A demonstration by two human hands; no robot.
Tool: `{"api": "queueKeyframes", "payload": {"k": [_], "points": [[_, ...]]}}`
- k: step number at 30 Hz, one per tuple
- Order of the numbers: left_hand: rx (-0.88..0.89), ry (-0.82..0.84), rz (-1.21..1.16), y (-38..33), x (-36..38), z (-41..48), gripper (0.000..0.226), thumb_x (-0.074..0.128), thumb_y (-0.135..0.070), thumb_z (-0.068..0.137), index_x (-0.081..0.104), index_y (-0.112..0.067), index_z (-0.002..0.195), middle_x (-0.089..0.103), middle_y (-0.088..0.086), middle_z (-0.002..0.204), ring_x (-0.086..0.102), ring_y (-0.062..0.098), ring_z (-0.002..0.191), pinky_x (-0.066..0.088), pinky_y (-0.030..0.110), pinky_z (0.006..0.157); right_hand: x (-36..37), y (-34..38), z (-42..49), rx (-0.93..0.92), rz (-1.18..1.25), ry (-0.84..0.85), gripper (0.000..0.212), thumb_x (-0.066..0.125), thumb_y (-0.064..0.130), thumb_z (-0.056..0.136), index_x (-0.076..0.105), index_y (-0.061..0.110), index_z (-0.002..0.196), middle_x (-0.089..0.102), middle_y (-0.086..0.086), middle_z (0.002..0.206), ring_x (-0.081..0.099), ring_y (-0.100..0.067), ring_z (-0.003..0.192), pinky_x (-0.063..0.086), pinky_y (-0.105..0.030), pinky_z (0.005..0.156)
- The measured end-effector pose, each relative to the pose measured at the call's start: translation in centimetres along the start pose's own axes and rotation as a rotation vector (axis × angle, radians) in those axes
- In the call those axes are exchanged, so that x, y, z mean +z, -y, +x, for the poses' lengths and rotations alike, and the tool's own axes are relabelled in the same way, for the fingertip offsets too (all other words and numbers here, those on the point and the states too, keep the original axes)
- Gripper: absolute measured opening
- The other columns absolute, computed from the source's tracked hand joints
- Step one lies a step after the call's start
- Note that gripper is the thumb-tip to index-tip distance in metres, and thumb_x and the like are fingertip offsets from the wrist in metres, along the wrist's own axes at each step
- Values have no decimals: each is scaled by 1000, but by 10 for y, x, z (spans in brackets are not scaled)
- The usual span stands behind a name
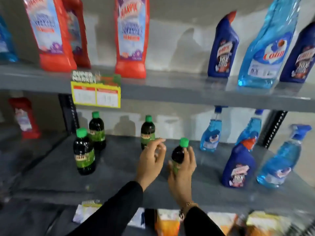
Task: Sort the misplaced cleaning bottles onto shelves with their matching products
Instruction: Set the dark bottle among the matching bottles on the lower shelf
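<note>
A dark bottle with a green cap (179, 153) is gripped by the right hand (183, 174) above the middle shelf (119, 171); the fingers (190, 155) are clamped around its body from the right side, with the thumb at the lower left over the green label. Whether the bottle's base touches the shelf cannot be told, since it is hidden by the hand. The left hand (150, 160) is held just to the left of the gripped bottle, its fingers loosely curled and apart, closed on nothing.

Relative to the gripped bottle, a matching green-capped bottle (148, 132) is seen just behind and to the left, partly hidden by the left hand. Two more matching bottles are found well to the left: one nearer the shelf front (83, 151) and one behind it (96, 130), standing close together. To the right of the gripped bottle, a dark blue toilet-cleaner bottle with a red cap (238, 165) is set near the shelf front, with three light blue spray bottles around it: one behind and to the left (210, 133), one directly behind (250, 129) and one to its right (281, 159).

Above the gripped bottle, the upper shelf (170, 87) carries red bottles (131, 38) at the left and blue bottles (221, 46) at the right. A yellow price tag (95, 92) is fixed to that shelf's front edge, up and to the left.
</note>
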State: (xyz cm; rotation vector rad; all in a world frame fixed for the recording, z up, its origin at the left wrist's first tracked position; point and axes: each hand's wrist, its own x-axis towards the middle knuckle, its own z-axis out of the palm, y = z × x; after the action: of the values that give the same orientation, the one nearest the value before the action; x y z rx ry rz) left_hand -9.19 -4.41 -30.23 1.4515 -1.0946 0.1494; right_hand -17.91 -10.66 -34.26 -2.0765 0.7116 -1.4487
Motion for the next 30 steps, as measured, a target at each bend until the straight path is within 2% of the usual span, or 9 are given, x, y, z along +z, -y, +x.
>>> {"api": "queueKeyframes", "payload": {"k": [3,5,6,8,11,16,22,28,30], "points": [[-367,231,-51,36,33,-13,48,58,-25,89,42,-21,134,52,7,133,51,10,112,41,8,80,-5,-36,-16,392,43,140,71,53,23,86,15,-3,141,16,-25,151,11,-31,143,4,-25,112],[-536,308,-136,46,48,-15,60,60,-33,87,33,-24,140,47,6,138,47,14,120,40,21,92,-9,-47,-16,410,156,206,60,55,7,87,24,12,139,33,-14,144,24,-4,138,10,-9,108],[-580,329,-165,49,53,-14,63,61,-35,86,32,-24,141,48,6,138,46,16,122,40,28,98,-10,-49,-14,370,191,200,54,53,1,84,34,23,129,46,-2,130,35,12,124,19,-1,101],[-607,340,-196,51,61,-15,61,62,-32,86,35,-21,140,52,8,136,50,21,123,42,39,104,-10,-50,-10,342,194,166,51,50,-5,77,43,34,108,50,16,106,48,14,99,31,6,81],[-602,279,-217,50,63,-18,55,62,-28,87,40,-19,137,58,10,129,56,20,115,45,40,101,-8,-49,-7,379,193,129,55,52,-10,75,45,36,103,52,14,99,52,0,92,38,-2,76],[-595,213,-202,54,44,-19,54,62,-29,86,42,-23,136,61,11,124,59,19,112,46,43,101,9,-40,-13,422,212,162,47,53,-8,78,44,11,120,51,-7,113,50,-22,106,39,-30,87],[-566,148,-201,66,-7,-20,53,61,-31,86,43,-26,136,60,7,128,56,17,118,44,44,103,41,-13,-15,391,300,244,46,52,-9,78,45,22,111,55,-5,111,55,-18,101,42,-20,80],[-627,132,-282,80,-42,-24,49,57,-24,90,40,-24,137,55,2,135,55,13,117,42,44,106,71,1,-27,429,305,311,45,55,-2,79,44,13,119,55,-10,118,55,-24,107,46,-36,91],[-643,154,-288,82,-42,-25,50,57,-25,90,39,-24,137,56,3,134,55,12,118,41,43,106,75,-1,-28,451,289,292,44,56,1,80,44,13,120,54,-11,119,54,-23,108,45,-35,90]]}}
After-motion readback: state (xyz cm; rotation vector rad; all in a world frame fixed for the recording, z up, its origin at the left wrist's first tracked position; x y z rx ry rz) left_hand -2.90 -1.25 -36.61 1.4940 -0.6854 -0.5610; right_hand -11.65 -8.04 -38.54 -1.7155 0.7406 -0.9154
